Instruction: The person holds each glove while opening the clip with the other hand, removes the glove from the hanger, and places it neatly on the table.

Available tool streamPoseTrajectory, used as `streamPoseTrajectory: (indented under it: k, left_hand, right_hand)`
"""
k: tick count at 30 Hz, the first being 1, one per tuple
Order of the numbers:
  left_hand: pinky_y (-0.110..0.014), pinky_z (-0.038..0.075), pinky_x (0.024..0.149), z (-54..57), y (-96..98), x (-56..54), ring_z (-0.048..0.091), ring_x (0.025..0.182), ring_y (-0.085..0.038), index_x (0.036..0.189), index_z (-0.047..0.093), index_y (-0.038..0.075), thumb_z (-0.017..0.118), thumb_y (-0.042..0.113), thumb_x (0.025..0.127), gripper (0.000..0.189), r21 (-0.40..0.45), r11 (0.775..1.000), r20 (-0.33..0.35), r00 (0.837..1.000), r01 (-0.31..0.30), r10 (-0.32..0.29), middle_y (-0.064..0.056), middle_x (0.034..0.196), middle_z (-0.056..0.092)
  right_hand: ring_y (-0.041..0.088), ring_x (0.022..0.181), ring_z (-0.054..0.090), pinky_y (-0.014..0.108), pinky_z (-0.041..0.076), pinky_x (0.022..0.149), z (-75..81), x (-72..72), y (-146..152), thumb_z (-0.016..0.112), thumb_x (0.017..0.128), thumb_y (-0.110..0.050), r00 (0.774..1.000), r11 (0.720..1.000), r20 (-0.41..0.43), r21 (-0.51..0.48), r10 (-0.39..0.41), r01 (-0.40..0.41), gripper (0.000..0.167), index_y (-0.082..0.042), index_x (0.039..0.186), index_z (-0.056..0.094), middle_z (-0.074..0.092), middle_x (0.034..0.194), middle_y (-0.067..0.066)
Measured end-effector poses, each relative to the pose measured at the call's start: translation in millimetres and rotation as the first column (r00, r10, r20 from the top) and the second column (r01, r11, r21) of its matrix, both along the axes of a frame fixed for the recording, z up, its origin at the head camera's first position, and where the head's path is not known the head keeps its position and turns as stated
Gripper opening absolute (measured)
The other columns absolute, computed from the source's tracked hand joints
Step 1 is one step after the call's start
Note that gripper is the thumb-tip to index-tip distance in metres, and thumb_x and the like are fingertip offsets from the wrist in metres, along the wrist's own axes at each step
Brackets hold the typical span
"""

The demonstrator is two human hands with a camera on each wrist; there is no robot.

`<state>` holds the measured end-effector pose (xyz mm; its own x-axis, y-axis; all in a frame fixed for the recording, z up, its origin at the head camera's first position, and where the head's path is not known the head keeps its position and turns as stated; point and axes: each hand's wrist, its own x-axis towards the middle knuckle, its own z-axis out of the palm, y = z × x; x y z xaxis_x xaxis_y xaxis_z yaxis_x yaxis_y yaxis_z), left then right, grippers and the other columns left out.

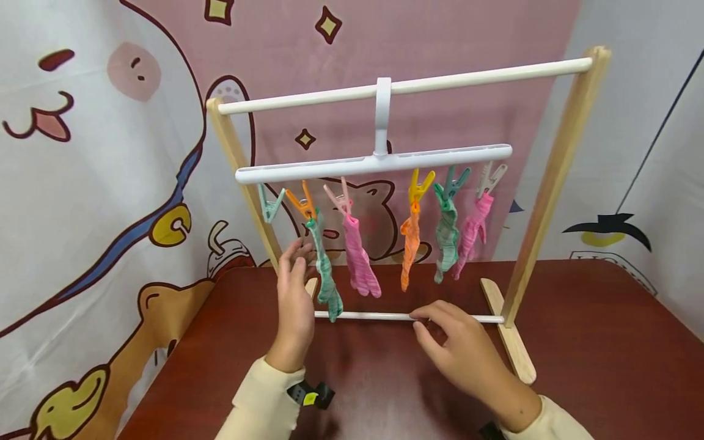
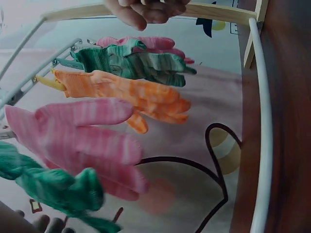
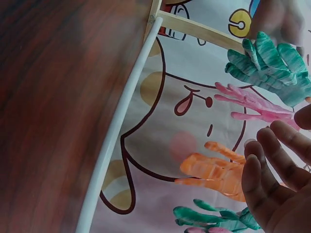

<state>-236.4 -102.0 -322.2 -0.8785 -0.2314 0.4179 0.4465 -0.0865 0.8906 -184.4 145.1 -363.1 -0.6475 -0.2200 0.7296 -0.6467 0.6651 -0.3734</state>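
Observation:
Small striped gloves hang from clothespins along a white hanger (image 1: 330,167). At the left, beside a green glove (image 1: 326,275), my left hand (image 1: 295,305) is raised with its fingers loosely extended; whether it touches the glove I cannot tell. My right hand (image 1: 464,357) holds nothing and hovers below the gloves, fingers loosely bent. Between the hands hang a pink glove (image 1: 360,256) and an orange glove (image 1: 409,244). Farther right are another green glove (image 1: 447,238) and another pink glove (image 1: 474,232). A mint clothespin (image 1: 269,205) at the far left carries no glove.
The hanger hooks over the white top rod (image 1: 467,78) of a rack with wooden posts (image 1: 555,189). Its white lower rod (image 1: 374,316) runs just above the dark red table (image 1: 379,391). A cartoon-printed cloth (image 1: 456,36) covers the wall behind.

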Motion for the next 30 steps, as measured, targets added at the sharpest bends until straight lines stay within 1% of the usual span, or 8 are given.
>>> streamPoseTrajectory:
  k: [2, 4, 7, 10, 16, 21, 25, 30]
  left_hand:
    - [-0.051, 0.030, 0.115, -1.4, -1.4, -1.9, 0.042, 0.138, -0.030, 0.154, 0.031, 0.014, 0.030, 0.023, 0.110, 0.045, 0.004, 0.998, 0.066, 0.995, 0.069, -0.070, -0.012, 0.150, 0.042]
    - [-0.054, 0.026, 0.119, -3.0, -2.0, -3.9, 0.037, 0.144, -0.030, 0.157, 0.027, 0.018, 0.030, 0.026, 0.110, 0.048, 0.016, 0.993, 0.098, 0.988, 0.118, -0.119, -0.010, 0.156, 0.037]
    - [-0.050, 0.026, 0.117, -7.9, -3.0, -6.4, 0.035, 0.143, -0.026, 0.157, 0.027, 0.019, 0.028, 0.028, 0.110, 0.048, 0.021, 0.988, 0.115, 0.981, 0.152, -0.153, -0.010, 0.157, 0.035]
    - [-0.045, 0.029, 0.112, -13.7, -3.2, -8.7, 0.039, 0.137, -0.022, 0.155, 0.032, 0.016, 0.027, 0.028, 0.110, 0.047, 0.005, 0.985, 0.114, 0.978, 0.173, -0.173, -0.015, 0.153, 0.041]
    - [-0.035, 0.036, 0.103, -15.4, -1.2, -6.5, 0.052, 0.120, -0.016, 0.149, 0.040, 0.007, 0.027, 0.028, 0.109, 0.047, -0.033, 0.977, 0.100, 0.973, 0.210, -0.206, -0.018, 0.137, 0.057]
    - [-0.025, 0.043, 0.083, -12.0, 3.6, -2.6, 0.059, 0.106, -0.013, 0.142, 0.045, 0.000, 0.033, 0.025, 0.107, 0.045, 0.007, 0.978, 0.073, 0.975, 0.210, -0.210, -0.002, 0.111, 0.063]
    - [-0.023, 0.044, 0.072, -11.1, 8.7, -0.8, 0.061, 0.089, -0.008, 0.137, 0.047, -0.004, 0.034, 0.022, 0.106, 0.042, 0.048, 0.966, 0.036, 0.966, 0.255, -0.256, 0.006, 0.097, 0.061]
    - [-0.024, 0.045, 0.068, -12.6, 13.5, 1.1, 0.055, 0.073, -0.006, 0.123, 0.053, 0.010, 0.035, 0.021, 0.105, 0.028, 0.085, 0.945, -0.015, 0.948, 0.317, -0.317, 0.009, 0.085, 0.058]
  right_hand:
    - [-0.002, 0.077, 0.056, 0.011, 0.043, 0.069, -0.1, 0.8, -1, 0.075, 0.083, -0.006, 1.000, 1.000, 0.000, 0.003, -0.002, 0.002, 0.018, -0.020, 0.094, 0.072, 0.067, 0.090, -0.014]
    - [0.001, 0.081, 0.060, 0.014, 0.045, 0.072, 0.3, 0.9, -3, 0.075, 0.083, -0.006, 1.000, 1.000, -0.001, 0.001, -0.002, 0.002, 0.018, -0.020, 0.094, 0.072, 0.068, 0.091, -0.012]
    - [0.005, 0.087, 0.065, 0.018, 0.047, 0.078, 0.1, 1.2, -5, 0.074, 0.082, -0.006, 1.000, 1.000, -0.012, -0.011, 0.001, -0.002, 0.018, -0.019, 0.094, 0.073, 0.069, 0.092, -0.013]
    - [0.007, 0.086, 0.065, 0.018, 0.047, 0.079, -0.4, 1.4, -6, 0.074, 0.082, -0.003, 1.000, 0.999, -0.022, -0.039, 0.021, -0.022, 0.020, -0.019, 0.094, 0.073, 0.069, 0.091, -0.012]
    - [0.006, 0.082, 0.063, 0.016, 0.046, 0.076, -1.4, 0.1, -6, 0.073, 0.084, -0.004, 0.998, 0.997, -0.023, -0.050, 0.059, -0.060, 0.016, -0.016, 0.093, 0.073, 0.069, 0.088, -0.010]
    - [0.005, 0.079, 0.062, 0.017, 0.047, 0.076, -3.8, -0.6, -7, 0.072, 0.082, -0.001, 0.995, 0.994, -0.059, -0.059, 0.086, -0.090, 0.016, -0.015, 0.090, 0.072, 0.068, 0.086, -0.010]
    - [0.006, 0.081, 0.064, 0.017, 0.048, 0.077, -3.7, 0.3, -9, 0.071, 0.083, -0.002, 0.994, 0.993, -0.057, -0.057, 0.097, -0.100, 0.014, -0.015, 0.090, 0.073, 0.069, 0.086, -0.009]
    - [0.008, 0.083, 0.065, 0.019, 0.049, 0.078, -2.4, 1.7, -10, 0.070, 0.085, -0.004, 0.993, 0.993, -0.046, -0.039, 0.107, -0.109, 0.010, -0.013, 0.090, 0.073, 0.070, 0.088, -0.008]
